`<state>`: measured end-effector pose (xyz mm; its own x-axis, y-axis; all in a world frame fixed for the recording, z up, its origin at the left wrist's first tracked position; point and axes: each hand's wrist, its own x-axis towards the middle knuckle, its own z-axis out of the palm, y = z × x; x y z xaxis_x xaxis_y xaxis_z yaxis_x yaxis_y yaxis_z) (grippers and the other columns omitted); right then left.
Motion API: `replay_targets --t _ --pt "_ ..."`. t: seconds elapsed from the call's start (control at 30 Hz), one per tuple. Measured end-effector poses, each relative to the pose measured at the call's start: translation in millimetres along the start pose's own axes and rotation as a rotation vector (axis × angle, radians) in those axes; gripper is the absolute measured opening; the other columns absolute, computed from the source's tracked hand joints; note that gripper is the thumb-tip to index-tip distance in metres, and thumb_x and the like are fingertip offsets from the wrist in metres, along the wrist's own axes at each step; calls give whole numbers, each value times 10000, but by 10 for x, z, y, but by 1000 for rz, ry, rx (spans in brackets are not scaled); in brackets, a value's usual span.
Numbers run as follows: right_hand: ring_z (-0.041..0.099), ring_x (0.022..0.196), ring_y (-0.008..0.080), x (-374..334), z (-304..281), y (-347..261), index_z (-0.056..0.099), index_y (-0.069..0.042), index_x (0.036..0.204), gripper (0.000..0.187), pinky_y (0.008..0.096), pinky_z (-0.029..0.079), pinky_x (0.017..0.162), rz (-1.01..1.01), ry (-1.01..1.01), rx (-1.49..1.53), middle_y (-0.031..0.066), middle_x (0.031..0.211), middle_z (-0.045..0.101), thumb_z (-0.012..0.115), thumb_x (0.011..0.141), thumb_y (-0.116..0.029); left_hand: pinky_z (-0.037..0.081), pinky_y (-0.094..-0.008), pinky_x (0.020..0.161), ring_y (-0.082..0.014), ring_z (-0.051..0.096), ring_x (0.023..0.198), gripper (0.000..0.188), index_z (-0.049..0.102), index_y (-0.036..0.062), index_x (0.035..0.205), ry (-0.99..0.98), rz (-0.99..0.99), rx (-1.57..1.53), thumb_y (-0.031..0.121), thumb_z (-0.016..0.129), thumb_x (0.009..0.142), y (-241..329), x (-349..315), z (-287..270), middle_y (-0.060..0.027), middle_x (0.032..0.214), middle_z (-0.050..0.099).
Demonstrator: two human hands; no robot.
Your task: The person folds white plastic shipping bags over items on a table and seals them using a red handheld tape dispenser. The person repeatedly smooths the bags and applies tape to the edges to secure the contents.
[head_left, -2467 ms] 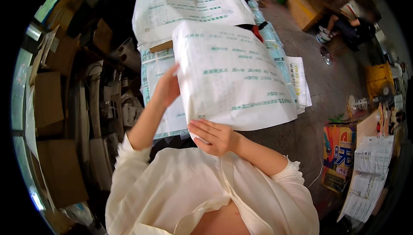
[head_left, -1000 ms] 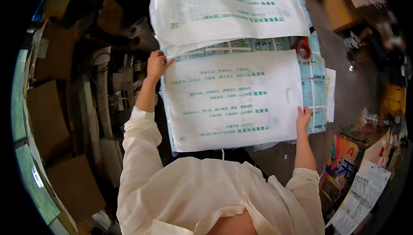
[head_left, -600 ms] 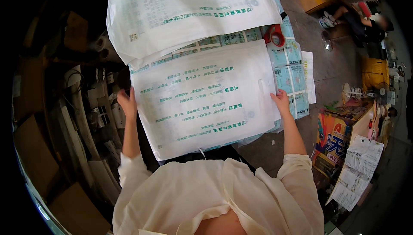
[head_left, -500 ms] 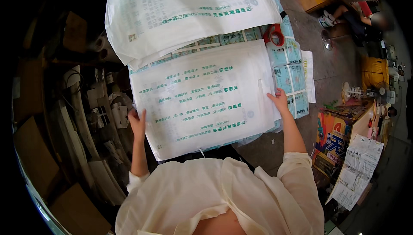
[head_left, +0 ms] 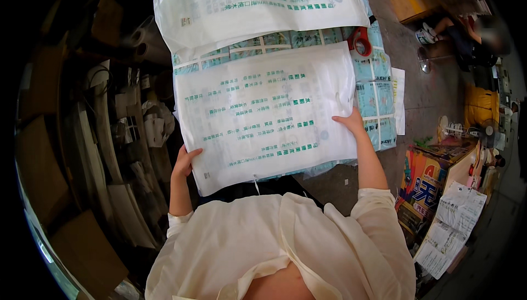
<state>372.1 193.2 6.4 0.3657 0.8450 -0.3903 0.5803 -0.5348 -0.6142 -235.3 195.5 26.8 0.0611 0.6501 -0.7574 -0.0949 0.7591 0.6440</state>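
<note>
A white plastic bag with green print [head_left: 247, 119] lies flat in front of me, on a stack of light-blue wrapped packs [head_left: 379, 94]. Its left edge, near the lower corner, is pinched by my left hand [head_left: 185, 161], thumb on top. At the right edge my right hand [head_left: 352, 122] also grips the bag, the thumb lying over its top side. The fingers of both hands are partly hidden at the edges. Farther away, a second white printed bag [head_left: 258, 12] covers the back of the stack. A red tape roll [head_left: 361, 42] sits between the two bags at the right.
Cardboard and long flat boards [head_left: 90, 146] crowd the left side. On the right stand a colourful printed box [head_left: 422, 184] and an open notebook [head_left: 458, 206]. Another person [head_left: 466, 36] is at the far right, near a metal stool [head_left: 424, 59] on the floor.
My left hand, earlier spread beside the bag, has closed on its left edge. My right thumb reaches farther over the right edge. The whole view has shifted slightly.
</note>
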Motion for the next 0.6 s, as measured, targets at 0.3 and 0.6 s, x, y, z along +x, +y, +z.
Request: replay_targets --t 0.3,0.6 --pt "648 954 392 -512 -652 -785 579 22 1137 458 441 512 837 -45 77 -268 239 1028 663 723 722 -109 534 -376 845 -261 633 973 579 442 -1 1313 62 257 73 -44 662 779 -199 197 531 -151 1122 613" --pt "575 1090 417 -1642 754 -2230 269 5 1421 695 461 474 917 -114 -116 1 275 1156 588 612 821 -62 483 -333 894 -194 565 1114 596 423 48 1363 6 86 -316 423 592 933 -186 176 1553 -121 1231 575"
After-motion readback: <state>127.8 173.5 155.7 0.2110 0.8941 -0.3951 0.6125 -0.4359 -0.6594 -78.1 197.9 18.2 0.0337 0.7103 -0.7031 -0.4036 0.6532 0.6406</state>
